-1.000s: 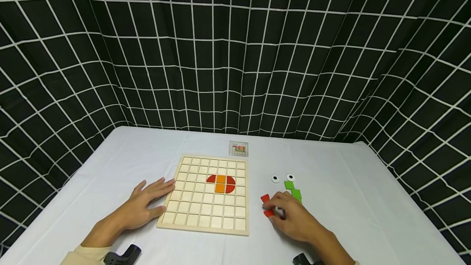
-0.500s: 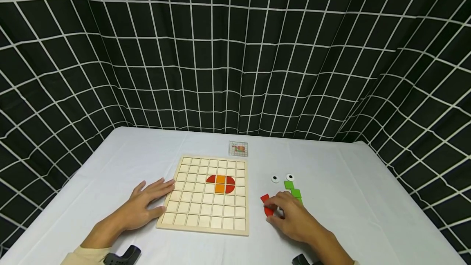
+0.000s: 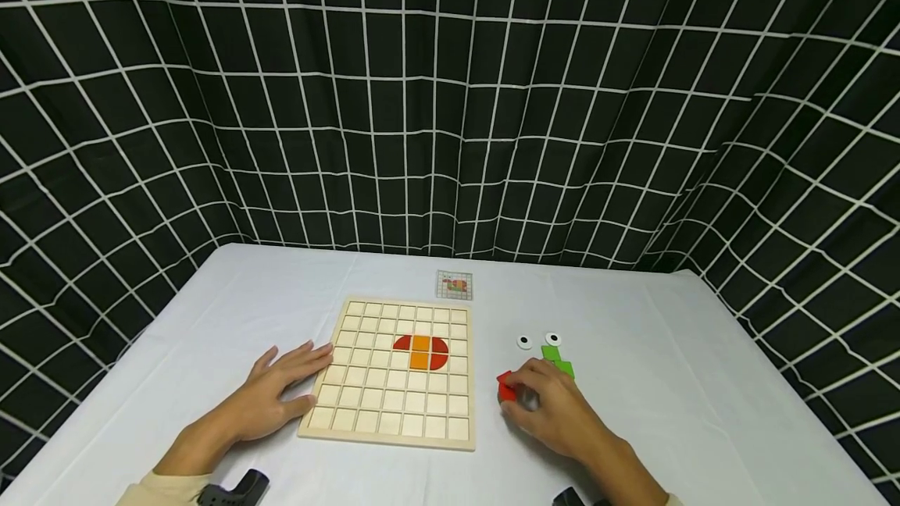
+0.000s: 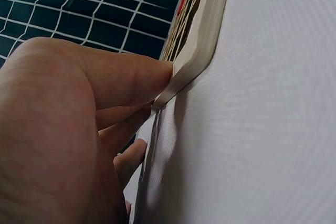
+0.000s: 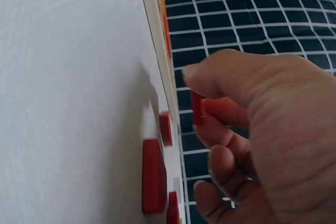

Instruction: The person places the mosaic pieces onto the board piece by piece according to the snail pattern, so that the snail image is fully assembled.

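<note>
My left hand [image 3: 277, 393] lies at the left edge of a wooden grid board [image 3: 380, 416]. Its fingers are stretched out, with fingertips and thumb touching the frame; the left wrist view shows the thumb against the board's side [image 4: 197, 51]. On the grid sit several red and orange tiles [image 3: 419, 351]. Right of the board, my right hand [image 3: 551, 404] pinches a red tile [image 5: 197, 108] between thumb and fingers, just above the cloth. Other red tiles [image 5: 153, 177] lie on the table beneath and beside that hand, partly hidden in the head view.
Two white eye discs [image 3: 553, 340] and green tiles [image 3: 551, 353] lie beyond the right hand. A small picture card [image 3: 455, 285] rests behind the board. White cloth [image 3: 668, 381] covers the table, and a black curtain with white grid lines [image 3: 450, 100] surrounds its back and sides.
My right hand has shifted slightly left and away from me, with a red tile now raised in its fingers. The left hand keeps its place on the board's edge.
</note>
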A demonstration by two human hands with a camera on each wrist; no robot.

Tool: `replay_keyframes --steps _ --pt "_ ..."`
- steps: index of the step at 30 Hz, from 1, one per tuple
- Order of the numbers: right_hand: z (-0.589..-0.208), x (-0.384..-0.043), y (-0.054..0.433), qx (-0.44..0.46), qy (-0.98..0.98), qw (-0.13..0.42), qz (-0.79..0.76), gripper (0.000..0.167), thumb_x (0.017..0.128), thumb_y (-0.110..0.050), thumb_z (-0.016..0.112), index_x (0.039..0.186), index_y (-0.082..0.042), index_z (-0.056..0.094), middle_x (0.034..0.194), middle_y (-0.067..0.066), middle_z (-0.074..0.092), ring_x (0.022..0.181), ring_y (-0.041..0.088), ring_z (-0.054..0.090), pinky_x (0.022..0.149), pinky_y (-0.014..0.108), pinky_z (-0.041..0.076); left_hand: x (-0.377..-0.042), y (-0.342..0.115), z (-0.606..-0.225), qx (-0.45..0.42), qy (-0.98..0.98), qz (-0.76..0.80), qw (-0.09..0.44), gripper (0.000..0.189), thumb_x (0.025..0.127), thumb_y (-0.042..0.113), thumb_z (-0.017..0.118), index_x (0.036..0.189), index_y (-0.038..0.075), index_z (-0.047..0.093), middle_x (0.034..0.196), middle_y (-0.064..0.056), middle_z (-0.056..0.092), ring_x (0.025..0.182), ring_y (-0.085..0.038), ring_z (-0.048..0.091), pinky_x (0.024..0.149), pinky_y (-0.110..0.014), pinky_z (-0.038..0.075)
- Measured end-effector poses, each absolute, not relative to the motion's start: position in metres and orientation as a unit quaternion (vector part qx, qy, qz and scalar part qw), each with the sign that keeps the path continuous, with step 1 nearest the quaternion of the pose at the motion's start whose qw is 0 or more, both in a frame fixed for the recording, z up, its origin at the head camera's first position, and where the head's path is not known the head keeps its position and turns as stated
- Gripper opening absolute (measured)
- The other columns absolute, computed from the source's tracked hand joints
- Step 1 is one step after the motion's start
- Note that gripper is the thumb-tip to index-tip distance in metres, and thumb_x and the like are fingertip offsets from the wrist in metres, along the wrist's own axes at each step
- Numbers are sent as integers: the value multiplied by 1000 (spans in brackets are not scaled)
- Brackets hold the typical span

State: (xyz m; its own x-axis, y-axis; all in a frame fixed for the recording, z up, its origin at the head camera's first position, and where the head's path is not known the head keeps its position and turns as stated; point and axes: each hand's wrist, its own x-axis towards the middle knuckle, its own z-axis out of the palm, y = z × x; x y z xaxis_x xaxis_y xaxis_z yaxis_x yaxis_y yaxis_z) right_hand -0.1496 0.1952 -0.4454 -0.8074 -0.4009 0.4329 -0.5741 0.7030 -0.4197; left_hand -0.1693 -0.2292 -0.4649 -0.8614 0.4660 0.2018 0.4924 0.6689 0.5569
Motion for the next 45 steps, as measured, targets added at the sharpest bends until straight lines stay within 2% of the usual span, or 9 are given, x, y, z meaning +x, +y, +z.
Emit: replay_keyframes --steps 6,13,22,36,41,45 --pt "-438 -154 180 276 -904 179 273 21 71 -10 81 90 -15 72 83 -16 56 80 6 51 69 25 47 -169 -230 -466 -262 -912 -313 27 55 86 15 67 138 6 53 146 -5 45 137 -38 30 105 -65 2" --pt "-429 -157 154 248 -910 142 299 17 75 -10 78 91 -15 72 86 -15 55 78 12 52 65 23 46 -169 -230 -467 -264 -912 -313 27 55 85 16 67 138 6 53 146 -6 45 137 -38 30 105 -66 2" --pt "-427 -169 123 273 -894 150 323 17 76 -11 78 92 -13 73 90 -10 59 90 9 53 79 31 49 -171 -230 -468 -265 -911 -314 27 56 86 16 68 139 7 53 146 -5 45 138 -37 29 105 -65 1" --pt "-431 -185 87 315 -862 171 360 15 75 -3 74 89 -7 73 87 -4 58 82 15 54 67 25 49 -170 -231 -468 -269 -910 -315 31 56 85 15 68 138 6 53 145 -5 46 138 -36 30 105 -65 1" --pt "-431 -191 76 299 -867 148 369 14 78 -6 72 92 -7 73 89 -4 58 79 15 53 66 24 47 -171 -231 -468 -270 -909 -315 33 56 85 15 68 138 6 53 145 -5 45 138 -37 30 105 -65 1" --pt "-433 -193 67 283 -877 123 369 16 80 -9 72 96 -8 73 92 -6 58 84 15 52 70 25 47 -171 -231 -468 -267 -910 -316 26 56 86 16 68 138 6 53 146 -4 45 138 -36 29 105 -65 0"
